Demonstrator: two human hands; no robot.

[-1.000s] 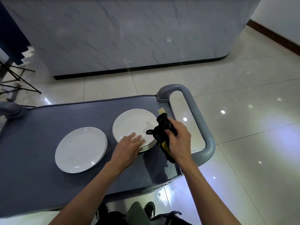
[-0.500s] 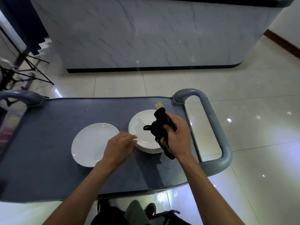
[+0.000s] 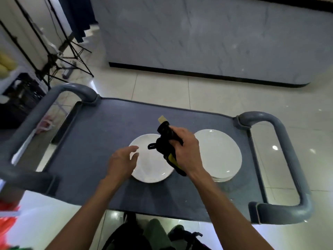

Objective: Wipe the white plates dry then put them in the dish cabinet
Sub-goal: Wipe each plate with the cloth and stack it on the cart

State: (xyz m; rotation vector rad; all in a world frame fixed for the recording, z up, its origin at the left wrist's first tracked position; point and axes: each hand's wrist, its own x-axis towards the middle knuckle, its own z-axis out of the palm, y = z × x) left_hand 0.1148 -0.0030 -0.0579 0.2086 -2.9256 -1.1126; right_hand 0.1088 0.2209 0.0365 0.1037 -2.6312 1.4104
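I'm seeing right hand [image 3: 186,150] gripping black-yellow cloth [image 3: 166,147] over single plate [image 3: 151,161]. Left hand [image 3: 122,162] hovering at its left rim, grip wide, relaxed. Plate stack [image 3: 219,156] sitting right on cart surface [image 3: 100,134].

A cart [image 3: 108,141] stood in front of the person, with a handle at its left end [image 3: 36,112] and another at its right end [image 3: 292,159]. On its top lay a single plate [image 3: 151,170] near the middle and a stack of plates [image 3: 221,156] just to its right. Behind the cart, across a strip of floor [image 3: 162,87], stood a counter [image 3: 216,37]. Tripod stands [image 3: 59,58] stood to the far left.
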